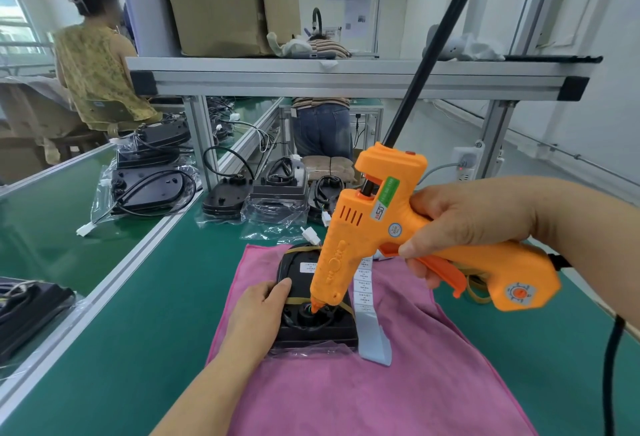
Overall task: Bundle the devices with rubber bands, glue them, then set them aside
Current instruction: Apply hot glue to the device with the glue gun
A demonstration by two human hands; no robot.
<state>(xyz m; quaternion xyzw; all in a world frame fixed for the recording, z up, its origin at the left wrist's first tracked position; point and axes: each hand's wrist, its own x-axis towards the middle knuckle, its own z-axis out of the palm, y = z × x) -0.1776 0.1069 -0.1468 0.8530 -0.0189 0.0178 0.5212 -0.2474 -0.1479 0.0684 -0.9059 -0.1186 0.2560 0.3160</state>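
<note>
— On the green tabletop (156,297), over the pink cloth (381,394), what's in hand?

— Gluing. The orange glue gun (367,238) is tipped down over the black device (298,273), which lies flat on the cloth's far half with a clear plastic bag (304,349) under its near end.

— Who holds what?

— The right hand (485,224) has its fingers wrapped round the gun's handle, one laid on the trigger. The left hand (256,314) holds the device's left edge, thumb on top; its other fingers are mostly hidden.

— Banded already?

— A rubber band (294,298) crosses the device, so I judge the bundling done and the setting aside yet to come.

— And the nozzle?

— The nozzle (316,307) sits in the round socket at the near end, where coloured wires come out.

— Advice?

— Squeeze gently, I'd say. Keep the tip low in the socket and the bead small, clear of the band and the thumb, since the tip is likely hot. Pin the device down until the gun lifts away, so no string of glue drags it.
</note>
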